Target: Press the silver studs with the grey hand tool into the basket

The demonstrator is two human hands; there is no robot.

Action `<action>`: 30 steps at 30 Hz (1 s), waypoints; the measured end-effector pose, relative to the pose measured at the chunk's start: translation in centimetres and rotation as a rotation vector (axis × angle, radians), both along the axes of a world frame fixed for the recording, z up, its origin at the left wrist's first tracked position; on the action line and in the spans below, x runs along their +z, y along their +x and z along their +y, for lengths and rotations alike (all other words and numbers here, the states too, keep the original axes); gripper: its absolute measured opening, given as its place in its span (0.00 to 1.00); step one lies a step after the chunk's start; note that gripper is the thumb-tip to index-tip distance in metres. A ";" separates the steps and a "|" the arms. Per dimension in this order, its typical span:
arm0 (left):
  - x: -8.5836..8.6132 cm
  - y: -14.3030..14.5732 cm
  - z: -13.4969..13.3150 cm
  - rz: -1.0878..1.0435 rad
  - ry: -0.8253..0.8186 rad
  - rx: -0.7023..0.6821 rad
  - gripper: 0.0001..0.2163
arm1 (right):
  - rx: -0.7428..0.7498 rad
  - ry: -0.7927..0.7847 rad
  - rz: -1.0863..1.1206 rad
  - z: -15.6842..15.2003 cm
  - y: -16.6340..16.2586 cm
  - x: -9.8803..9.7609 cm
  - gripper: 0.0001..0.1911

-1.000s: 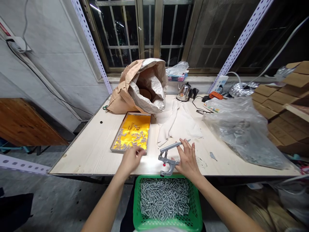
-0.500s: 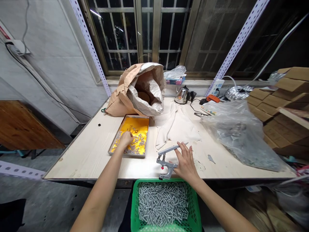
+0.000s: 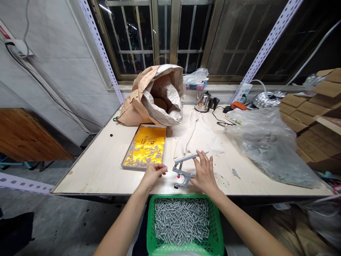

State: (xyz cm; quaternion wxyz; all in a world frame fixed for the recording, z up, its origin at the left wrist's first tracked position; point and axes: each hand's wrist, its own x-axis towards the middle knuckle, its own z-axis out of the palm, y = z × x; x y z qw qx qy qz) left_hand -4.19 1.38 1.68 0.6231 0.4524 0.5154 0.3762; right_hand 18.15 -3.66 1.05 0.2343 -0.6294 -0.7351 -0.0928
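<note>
My left hand is closed in a pinch, with a small metal piece barely showing at the fingertips. It is just left of the jaws of the grey snap-fastener pliers. My right hand grips these pliers by their handles, and their jaws stand apart, with a coil spring and a red part between the arms. Behind my left hand lies a shallow tray lined with yellow cloth, holding many small metal pieces. Below the pliers is a green basket full of small ridged silvery pieces.
A large paper sack gapes open behind the tray. White cloth lies mid-table, with a steel kettle beyond it. To the right are a clear plastic bag and stacked cardboard boxes. The table's front edge runs beside the basket.
My left hand has left the tray and moved right and nearer, up to the pliers' jaws, carrying a small metal piece. My right hand still holds the pliers in about the same place.
</note>
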 end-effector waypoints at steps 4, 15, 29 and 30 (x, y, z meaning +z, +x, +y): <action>-0.4 1.8 -3.1 -0.125 -0.183 -0.015 0.16 | -0.007 -0.020 0.008 0.3 -0.7 0.1 0.33; 0.2 2.5 -4.2 -0.071 -0.265 -0.113 0.12 | -0.022 -0.045 -0.007 -0.7 -1.7 0.0 0.36; 1.6 1.9 -4.8 -0.220 -0.277 -0.106 0.18 | 0.014 -0.096 -0.054 -0.2 -1.1 0.4 0.11; 1.8 1.7 -4.7 -0.245 -0.288 -0.071 0.20 | 0.018 -0.131 -0.082 -0.1 -1.0 0.3 0.11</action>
